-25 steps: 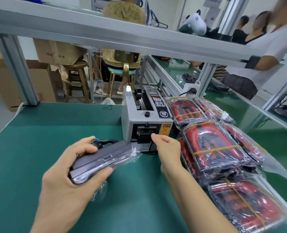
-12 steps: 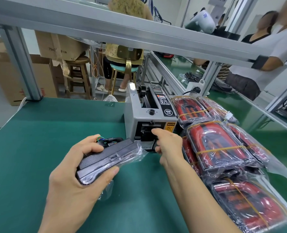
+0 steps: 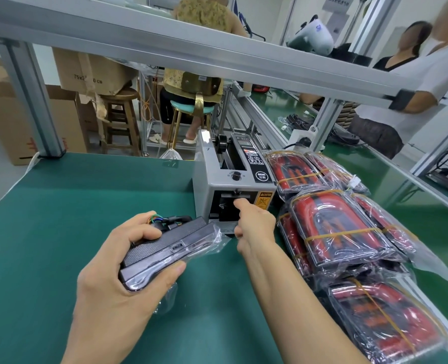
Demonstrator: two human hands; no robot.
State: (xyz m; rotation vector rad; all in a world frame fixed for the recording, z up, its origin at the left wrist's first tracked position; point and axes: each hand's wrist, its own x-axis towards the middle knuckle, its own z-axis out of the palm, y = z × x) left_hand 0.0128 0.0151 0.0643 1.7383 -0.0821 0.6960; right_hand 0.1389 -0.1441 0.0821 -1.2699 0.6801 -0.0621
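My left hand (image 3: pixel 117 269) grips a black box-shaped device (image 3: pixel 165 248) wrapped in a clear plastic bag, with coloured wires at its far end, just above the green mat. My right hand (image 3: pixel 254 224) reaches to the outlet slot at the front of a grey tape dispenser machine (image 3: pixel 215 179). Its index finger and thumb are curled at the slot; any tape between them is too small to tell.
Bagged red and black devices (image 3: pixel 341 227) bound with rubber bands lie stacked along the right of the green mat (image 3: pixel 60 219). An aluminium frame bar (image 3: pixel 191 53) crosses overhead. Behind it are cardboard boxes, a wooden stool (image 3: pixel 120 114) and people seated or standing.
My right hand has stayed at the dispenser's outlet, its index finger now slightly higher on the slot. My left hand keeps the bagged device in much the same place.
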